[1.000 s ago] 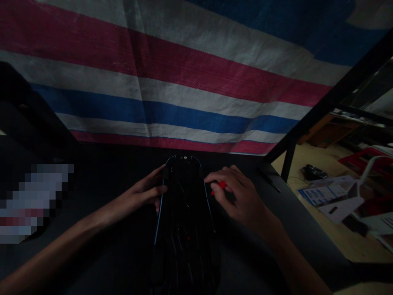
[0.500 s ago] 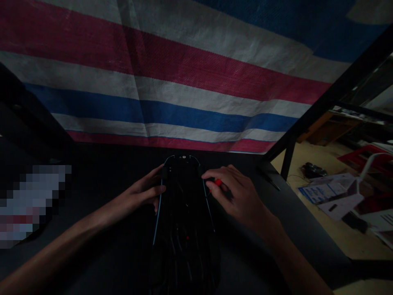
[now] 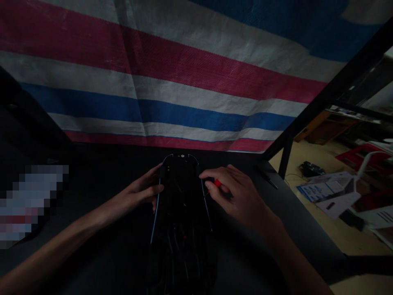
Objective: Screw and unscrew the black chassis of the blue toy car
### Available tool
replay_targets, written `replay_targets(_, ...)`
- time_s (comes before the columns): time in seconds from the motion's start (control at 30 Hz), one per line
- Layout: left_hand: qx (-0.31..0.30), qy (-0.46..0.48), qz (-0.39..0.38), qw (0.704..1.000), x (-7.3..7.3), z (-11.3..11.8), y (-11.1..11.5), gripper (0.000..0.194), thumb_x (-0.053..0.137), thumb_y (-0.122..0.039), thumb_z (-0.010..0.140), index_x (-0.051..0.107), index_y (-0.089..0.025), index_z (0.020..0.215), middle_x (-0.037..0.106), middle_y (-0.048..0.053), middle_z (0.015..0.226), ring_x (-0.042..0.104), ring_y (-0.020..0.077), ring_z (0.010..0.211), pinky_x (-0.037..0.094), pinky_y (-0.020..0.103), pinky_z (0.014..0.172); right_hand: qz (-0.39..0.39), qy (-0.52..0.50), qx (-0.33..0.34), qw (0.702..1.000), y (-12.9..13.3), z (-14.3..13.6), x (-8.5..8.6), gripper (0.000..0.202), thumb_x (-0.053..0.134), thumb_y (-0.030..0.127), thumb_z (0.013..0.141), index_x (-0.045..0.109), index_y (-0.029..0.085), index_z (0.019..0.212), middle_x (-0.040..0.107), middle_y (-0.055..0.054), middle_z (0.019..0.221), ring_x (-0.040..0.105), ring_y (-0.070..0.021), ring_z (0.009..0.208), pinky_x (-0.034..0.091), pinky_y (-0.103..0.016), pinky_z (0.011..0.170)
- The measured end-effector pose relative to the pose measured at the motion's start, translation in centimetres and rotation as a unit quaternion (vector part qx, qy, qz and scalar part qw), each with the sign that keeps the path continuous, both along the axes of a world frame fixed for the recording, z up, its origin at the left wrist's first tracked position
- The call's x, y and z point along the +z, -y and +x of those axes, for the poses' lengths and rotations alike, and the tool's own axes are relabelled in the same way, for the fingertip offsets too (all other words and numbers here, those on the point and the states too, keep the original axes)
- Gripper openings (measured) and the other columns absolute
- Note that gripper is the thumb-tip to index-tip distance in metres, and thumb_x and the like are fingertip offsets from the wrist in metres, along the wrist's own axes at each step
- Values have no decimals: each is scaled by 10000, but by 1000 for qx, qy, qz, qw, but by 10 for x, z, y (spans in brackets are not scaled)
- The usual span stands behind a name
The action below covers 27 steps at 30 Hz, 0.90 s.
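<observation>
A dark toy car (image 3: 181, 205), seemingly underside up, lies lengthwise on the black table, with thin blue edges along its sides. Much of its surface is lost in the dark. My left hand (image 3: 143, 192) grips its left side, thumb on the edge and the other fingers partly hidden beside it. At the right edge, my right hand (image 3: 230, 188) is closed around a small red-handled screwdriver (image 3: 217, 183). Its thin shaft points down and left toward the car's side; whether the tip touches is too dark to tell. My right index finger reaches to the car's edge.
A striped red, white and blue sheet (image 3: 172, 82) hangs behind the table (image 3: 294, 229). A thin dark tool (image 3: 272, 182) lies near the table's right edge. Off to the right, a white and blue box (image 3: 328, 192) stands on the floor. A pixelated patch covers the left side.
The whole view has shifted slightly, so everything sits a little further left. My hands keep the same hold on the car and the screwdriver.
</observation>
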<state>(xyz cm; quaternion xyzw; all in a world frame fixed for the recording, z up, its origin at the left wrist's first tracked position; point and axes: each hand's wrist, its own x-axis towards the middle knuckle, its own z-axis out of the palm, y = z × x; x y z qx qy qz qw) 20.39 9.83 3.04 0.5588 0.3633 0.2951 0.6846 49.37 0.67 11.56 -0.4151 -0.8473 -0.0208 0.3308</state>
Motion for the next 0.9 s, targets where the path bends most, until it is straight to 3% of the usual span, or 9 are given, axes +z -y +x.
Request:
replay_targets(0.13, 10, 5, -20, 1000, 5, 2, 4, 932, 862, -456, 910, 375, -411, 1703, 551, 108, 1650, 735, 295, 983, 619, 396, 768, -6, 13, 7, 1000, 3, 1, 3, 329, 521, 82, 1029, 613, 214, 1316, 805, -31, 1120, 701, -173, 860, 497, -367, 877)
replay_targets(0.27, 10, -5, -22, 1000, 9, 2, 5, 926, 857, -454, 917, 369, -422, 1703, 486, 98, 1705, 730, 297, 1020, 619, 389, 778, -7, 2, -5, 1000, 1, -1, 3, 255, 529, 82, 1042, 642, 231, 1216, 797, -12, 1023, 681, -158, 788, 485, -327, 766)
replay_targets(0.47, -4, 14, -7, 1000, 0, -1, 0, 850, 832, -412, 950, 402, -455, 1682, 410, 85, 1753, 734, 270, 965, 632, 385, 741, 4, -13, -72, 997, 2, -6, -1, 177, 547, 124, 1069, 665, 230, 1149, 751, 6, 881, 644, -139, 692, 449, -308, 704)
replay_targets(0.57, 2, 13, -15, 1000, -1, 0, -1, 877, 834, -429, 948, 376, -435, 1696, 464, 99, 1718, 725, 274, 979, 631, 384, 755, -56, -80, -99, 990, 1, -6, -6, 151, 569, 207, 1078, 632, 235, 1212, 718, 12, 873, 631, -134, 675, 458, -273, 646)
replay_targets(0.63, 4, 8, -15, 1000, 1, 1, 0, 868, 830, -436, 950, 383, -432, 1694, 464, 97, 1717, 717, 282, 1006, 628, 389, 775, -112, -140, -89, 980, -1, -7, -9, 75, 575, 258, 1080, 636, 236, 1118, 692, 17, 859, 640, -135, 704, 471, -255, 645)
replay_targets(0.7, 4, 4, -12, 1000, 4, 1, 1, 878, 837, -445, 940, 384, -438, 1692, 444, 90, 1730, 709, 290, 1026, 625, 389, 777, -142, -181, -62, 971, -2, -7, -10, 136, 562, 290, 1091, 631, 232, 989, 663, 19, 834, 634, -135, 726, 480, -253, 670)
replay_targets(0.8, 4, -1, -13, 1000, 7, 2, 3, 880, 842, -454, 930, 397, -431, 1689, 442, 85, 1729, 696, 293, 1045, 619, 377, 776, -120, -210, -40, 969, -1, -3, -6, 215, 539, 313, 1105, 603, 229, 918, 602, 16, 831, 590, -142, 747, 473, -267, 699)
replay_targets(0.9, 2, 7, -13, 1000, 6, 2, 2, 839, 834, -446, 935, 437, -428, 1673, 484, 82, 1693, 694, 273, 998, 612, 370, 765, -97, -227, -67, 967, 8, 15, 0, 249, 505, 327, 1121, 563, 235, 897, 568, 7, 858, 562, -152, 772, 469, -277, 715)
